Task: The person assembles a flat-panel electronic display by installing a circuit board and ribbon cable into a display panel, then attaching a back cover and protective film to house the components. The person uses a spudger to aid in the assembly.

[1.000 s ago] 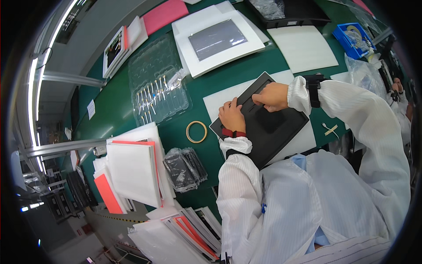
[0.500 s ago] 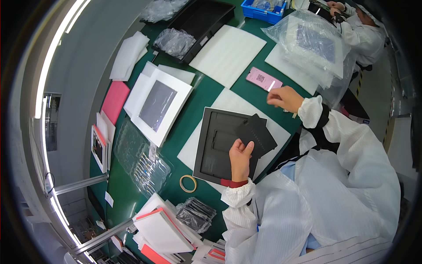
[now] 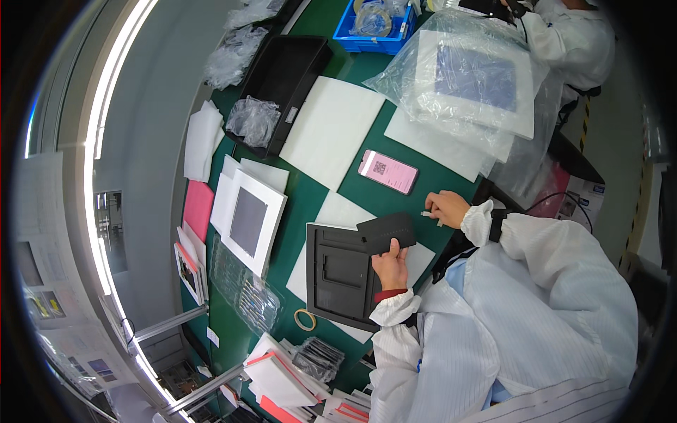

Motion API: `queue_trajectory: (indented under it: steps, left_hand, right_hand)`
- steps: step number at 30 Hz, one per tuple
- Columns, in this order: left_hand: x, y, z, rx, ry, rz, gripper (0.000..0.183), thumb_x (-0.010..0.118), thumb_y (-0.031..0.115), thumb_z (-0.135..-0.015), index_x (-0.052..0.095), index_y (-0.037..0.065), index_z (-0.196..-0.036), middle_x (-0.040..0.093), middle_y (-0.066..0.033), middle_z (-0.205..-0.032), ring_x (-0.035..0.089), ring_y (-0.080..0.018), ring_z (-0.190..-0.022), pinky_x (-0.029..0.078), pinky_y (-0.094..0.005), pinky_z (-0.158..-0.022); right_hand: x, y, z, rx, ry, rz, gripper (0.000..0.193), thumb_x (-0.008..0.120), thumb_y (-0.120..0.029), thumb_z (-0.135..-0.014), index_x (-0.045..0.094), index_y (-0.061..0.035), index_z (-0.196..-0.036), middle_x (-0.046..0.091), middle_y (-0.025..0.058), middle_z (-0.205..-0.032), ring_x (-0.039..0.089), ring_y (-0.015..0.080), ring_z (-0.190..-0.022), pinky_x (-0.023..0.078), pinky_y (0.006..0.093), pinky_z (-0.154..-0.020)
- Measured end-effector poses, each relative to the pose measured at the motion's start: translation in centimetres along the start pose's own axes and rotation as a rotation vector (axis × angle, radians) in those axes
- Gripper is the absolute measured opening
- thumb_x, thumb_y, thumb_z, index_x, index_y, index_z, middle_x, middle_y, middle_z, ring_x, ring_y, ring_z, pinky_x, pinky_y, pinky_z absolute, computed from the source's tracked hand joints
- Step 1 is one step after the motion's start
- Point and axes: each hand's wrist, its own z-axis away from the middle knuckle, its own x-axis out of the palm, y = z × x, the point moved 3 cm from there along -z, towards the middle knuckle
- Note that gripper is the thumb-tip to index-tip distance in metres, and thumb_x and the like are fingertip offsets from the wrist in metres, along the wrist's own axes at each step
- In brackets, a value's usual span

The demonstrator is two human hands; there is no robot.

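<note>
My left hand (image 3: 390,268) grips the lower edge of a flat black card-like piece (image 3: 386,233), thumb on top. The piece is held above the right part of a dark frame-shaped tray (image 3: 335,292) with a recessed middle. Beneath that tray lies a white foam sheet (image 3: 344,210). My right hand (image 3: 449,209) is near the table's right edge, its fingers pinching a small whitish piece (image 3: 426,213) whose kind I cannot make out. Just beyond the hands rests a pink-screened phone (image 3: 388,172).
A white frame (image 3: 273,222) and a clear plastic tray (image 3: 243,292) lie left, with a tape roll (image 3: 305,320) nearby. Farther off are a black bin (image 3: 285,70), a blue crate (image 3: 374,41) and a bagged panel (image 3: 469,84). Another person's sleeve (image 3: 578,42) shows far right.
The black piece has turned more level in my left hand. My right hand has come down to the table edge and now pinches a small whitish piece. The whole view has shifted.
</note>
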Motion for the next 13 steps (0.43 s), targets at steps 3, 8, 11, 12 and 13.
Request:
queue_trajectory:
  steps: [3, 8, 11, 12, 13]
  left_hand:
    - [0.9, -0.8, -0.6, -0.01, 0.058, -0.057, 0.028, 0.057, -0.005, -0.081, 0.045, 0.003, -0.104, 0.055, -0.0111, -0.103, 0.057, -0.023, -0.089, 0.051, -0.0401, -0.075]
    - [1.9, -1.5, -1.8, -0.017, 0.0, -0.005, 0.026, 0.058, -0.002, -0.082, 0.048, 0.002, -0.106, 0.055, -0.0107, -0.103, 0.056, -0.0228, -0.092, 0.05, -0.0389, -0.078]
    - [2.2, -1.2, -2.3, -0.071, -0.027, -0.001, 0.025, 0.057, -0.001, -0.083, 0.049, 0.002, -0.107, 0.055, -0.0105, -0.104, 0.055, -0.0232, -0.093, 0.048, -0.0378, -0.082]
    - [2.3, -1.1, -2.2, -0.052, -0.031, -0.076, 0.02, 0.055, 0.006, -0.086, 0.051, -0.001, -0.105, 0.056, -0.0103, -0.103, 0.055, -0.0222, -0.095, 0.043, -0.039, -0.09]
    - [2.2, -1.1, -2.4, -0.045, -0.033, -0.078, 0.021, 0.054, 0.006, -0.086, 0.051, 0.0, -0.106, 0.056, -0.0103, -0.104, 0.054, -0.0224, -0.097, 0.044, -0.0391, -0.089]
  right_hand:
    - [-0.5, 0.6, -0.5, 0.068, -0.068, -0.234, 0.008, 0.063, -0.008, -0.072, 0.06, -0.004, -0.078, 0.063, 0.0078, -0.071, 0.056, 0.0238, -0.071, 0.043, 0.0354, -0.064]
    - [-1.0, 1.2, -0.8, -0.038, -0.128, -0.416, 0.013, 0.067, -0.014, -0.071, 0.066, -0.0031, -0.079, 0.064, 0.0095, -0.069, 0.061, 0.0219, -0.062, 0.047, 0.0303, -0.058]
    - [-1.0, 1.4, -0.8, -0.007, -0.169, -0.436, 0.015, 0.067, -0.018, -0.072, 0.067, -0.0035, -0.078, 0.065, 0.0103, -0.07, 0.062, 0.0217, -0.063, 0.047, 0.0301, -0.059]
    - [-1.0, 1.6, -0.8, -0.014, -0.17, -0.443, 0.016, 0.067, -0.018, -0.072, 0.067, -0.0033, -0.078, 0.065, 0.0103, -0.07, 0.062, 0.0212, -0.063, 0.047, 0.0301, -0.06]
    - [-1.2, 1.5, -0.7, -0.024, -0.175, -0.448, 0.016, 0.067, -0.018, -0.072, 0.067, -0.0032, -0.078, 0.065, 0.0103, -0.07, 0.062, 0.0207, -0.063, 0.048, 0.03, -0.06]
